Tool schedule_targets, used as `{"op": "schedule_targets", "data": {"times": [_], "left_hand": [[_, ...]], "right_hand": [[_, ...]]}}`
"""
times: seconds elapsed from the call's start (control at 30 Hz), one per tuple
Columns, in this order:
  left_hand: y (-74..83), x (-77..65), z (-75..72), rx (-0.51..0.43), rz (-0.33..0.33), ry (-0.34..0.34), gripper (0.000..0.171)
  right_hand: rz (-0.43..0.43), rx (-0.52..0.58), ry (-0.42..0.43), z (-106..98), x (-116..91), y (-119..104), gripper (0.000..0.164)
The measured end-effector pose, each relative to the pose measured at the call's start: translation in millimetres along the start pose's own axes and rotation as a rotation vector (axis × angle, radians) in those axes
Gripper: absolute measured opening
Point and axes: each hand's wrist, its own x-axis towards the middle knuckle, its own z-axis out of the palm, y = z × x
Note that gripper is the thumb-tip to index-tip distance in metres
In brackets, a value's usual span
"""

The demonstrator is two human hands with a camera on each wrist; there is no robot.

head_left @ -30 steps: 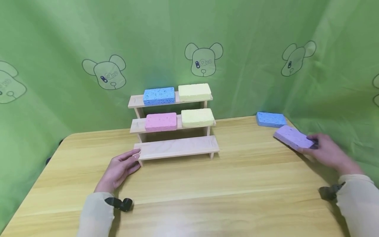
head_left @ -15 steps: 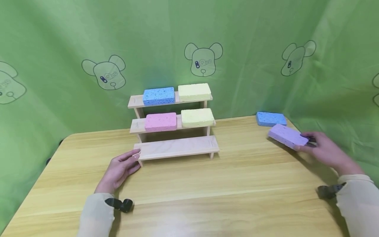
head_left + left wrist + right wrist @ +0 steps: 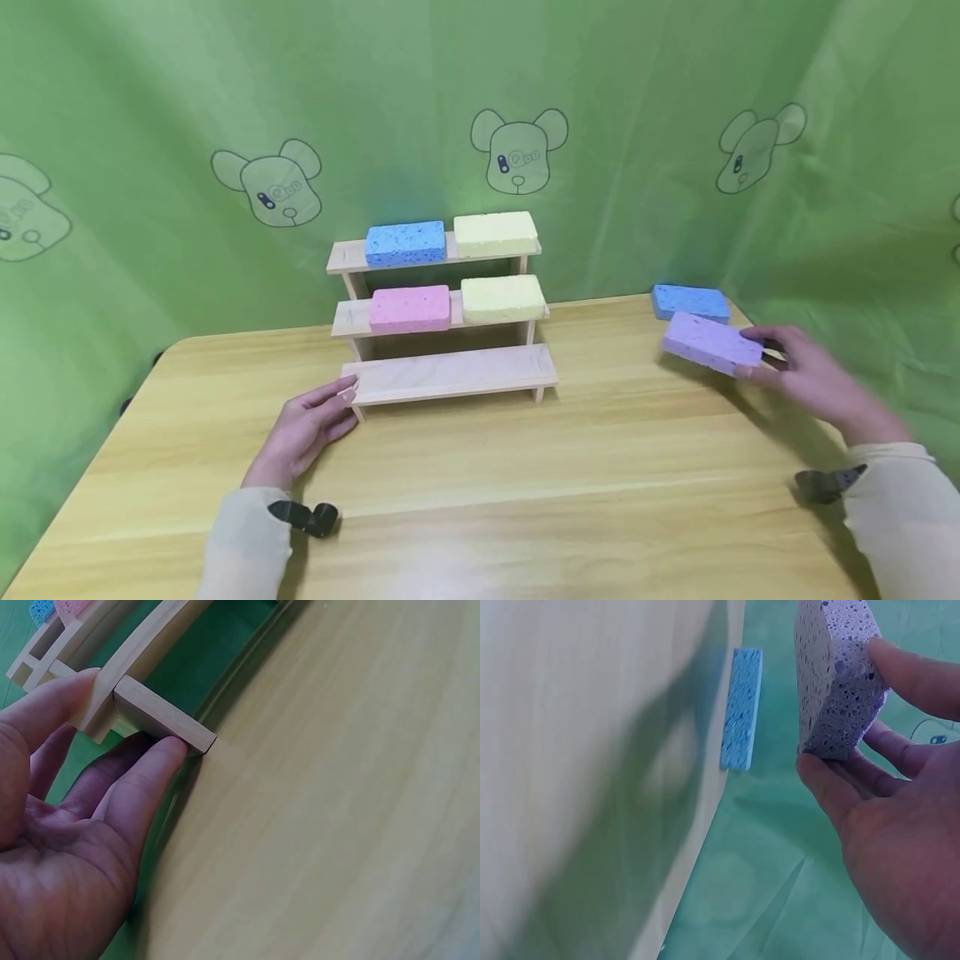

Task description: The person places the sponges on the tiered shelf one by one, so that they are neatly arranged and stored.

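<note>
My right hand (image 3: 817, 387) pinches one end of a purple sponge (image 3: 712, 342), held in the air above the table's right side. In the right wrist view, thumb and fingers press on the purple sponge (image 3: 838, 682) from opposite sides. A three-tier wooden shelf (image 3: 450, 377) stands at the middle back. By its lowest step's left end, my left hand (image 3: 307, 433) grips the corner. From the left wrist, fingertips (image 3: 176, 750) touch the step's leg (image 3: 165, 716). Blue (image 3: 405, 243) and yellow (image 3: 495, 234) sponges lie on the top step, pink (image 3: 410, 309) and yellow (image 3: 502, 298) ones on the middle step.
Another blue sponge (image 3: 690, 303) lies at the table's back right corner, just behind the purple one. A green curtain (image 3: 615, 150) with bear-head prints hangs behind and to the right of the wooden table (image 3: 525, 500). The lowest step is bare.
My right hand has carried the purple sponge left, towards the shelf, and a little higher. The left hand has stayed on the shelf's corner.
</note>
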Motion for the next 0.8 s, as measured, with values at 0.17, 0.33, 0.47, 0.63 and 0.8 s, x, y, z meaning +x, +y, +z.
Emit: {"op": "schedule_targets", "data": {"times": [0.17,0.33,0.47,0.63,0.8], "left_hand": [[-0.1,-0.1,0.7,-0.01,-0.003,0.005,0.037],[-0.8,0.7,2.6,-0.028,-0.007,0.0,0.035],[-1.8,0.3,2.9,-0.03,-0.007,0.003,0.036],[-1.8,-2.0,1.3,-0.025,0.0,0.005,0.036],[-0.1,-1.5,0.4,-0.03,-0.004,-0.005,0.031]], "right_hand": [[-0.025,0.025,-0.012,4.1,0.7,-9.5,0.059],[-0.065,0.069,-0.021,8.0,2.3,-13.0,0.056],[-0.088,0.089,-0.026,10.3,1.7,-17.4,0.055],[-0.131,0.096,-0.015,12.5,1.1,-25.0,0.053],[-0.16,0.109,0.014,15.9,0.3,-29.9,0.053]]}}
